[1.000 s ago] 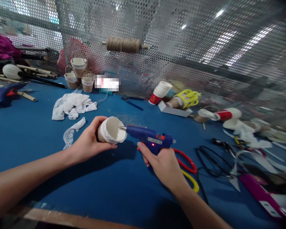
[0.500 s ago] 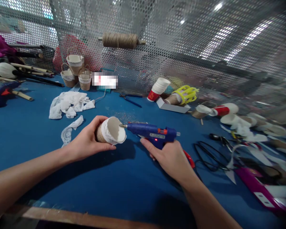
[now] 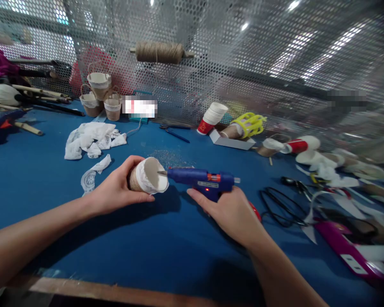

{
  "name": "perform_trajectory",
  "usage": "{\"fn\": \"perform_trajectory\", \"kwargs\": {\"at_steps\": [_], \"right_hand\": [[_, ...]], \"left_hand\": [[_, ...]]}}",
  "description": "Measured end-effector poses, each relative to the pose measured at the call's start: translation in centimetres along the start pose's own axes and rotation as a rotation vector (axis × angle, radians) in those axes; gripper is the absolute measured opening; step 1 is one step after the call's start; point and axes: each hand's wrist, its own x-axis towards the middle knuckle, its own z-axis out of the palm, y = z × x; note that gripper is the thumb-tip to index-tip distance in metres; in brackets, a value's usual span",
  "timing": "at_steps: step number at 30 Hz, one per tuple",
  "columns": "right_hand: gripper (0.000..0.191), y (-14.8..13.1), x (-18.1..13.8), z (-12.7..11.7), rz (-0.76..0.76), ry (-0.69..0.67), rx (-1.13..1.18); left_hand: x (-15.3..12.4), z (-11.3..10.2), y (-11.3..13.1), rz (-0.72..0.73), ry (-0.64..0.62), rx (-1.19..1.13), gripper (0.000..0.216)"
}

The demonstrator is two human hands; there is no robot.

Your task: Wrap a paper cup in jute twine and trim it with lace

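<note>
My left hand is wrapped round a paper cup, tilted with its mouth to the right. Brown twine covers the cup's lower part and white lace runs below its rim. My right hand grips a blue hot glue gun by its handle, and a red light glows on its side. The metal nozzle points left, just inside the cup's mouth; whether it touches the wall I cannot tell. Left of the cup lie a lace strip and a heap of white lace.
Finished small baskets stand at the back left, near blue-handled pliers. Stacked paper cups lean beside a shallow box. On the right lie a black cable and a purple power strip. A twine spool hangs on the mesh.
The glue gun has shifted slightly left and down, so its nozzle reaches a little further into the cup's mouth. My left hand and the cup have barely moved.
</note>
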Motion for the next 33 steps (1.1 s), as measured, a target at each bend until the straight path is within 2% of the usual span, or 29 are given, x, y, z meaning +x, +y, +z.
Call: {"fn": "perform_trajectory", "kwargs": {"at_steps": [4, 9, 14, 17, 19, 21, 25, 28, 33], "right_hand": [[0.035, 0.0, 0.1, -0.2, 0.037, 0.046, 0.016], [0.027, -0.1, 0.3, -0.5, 0.016, -0.026, 0.099], [0.038, -0.1, 0.1, -0.6, 0.063, -0.016, 0.053], [0.038, 0.0, 0.0, -0.7, 0.099, -0.091, 0.104], [0.032, 0.0, 0.0, -0.7, 0.147, -0.152, 0.231], [0.027, -0.1, 0.0, -0.5, 0.194, -0.176, 0.454], [0.023, -0.3, 0.1, 0.5, 0.32, -0.239, 0.905], [0.022, -0.6, 0.2, 1.3, 0.416, -0.277, 1.098], [0.014, -0.8, 0.4, 1.9, 0.521, -0.229, 1.309]], "left_hand": [[0.0, 0.0, -0.1, 0.0, -0.058, -0.019, 0.06], [-0.1, -0.1, 0.1, -0.021, -0.049, -0.022, 0.058], [-0.1, -0.2, 0.2, -0.001, -0.036, -0.006, 0.062], [0.0, -0.2, 0.0, -0.012, -0.018, -0.017, 0.067], [0.1, -0.2, -0.2, -0.019, 0.026, -0.034, 0.069], [0.2, -0.2, -0.3, -0.024, 0.059, -0.077, 0.069], [0.1, 0.0, -0.3, -0.007, 0.057, -0.175, 0.062], [-0.2, 0.1, 0.0, -0.019, 0.034, -0.22, 0.059], [-0.2, 0.4, 0.4, -0.016, 0.052, -0.223, 0.06]]}}
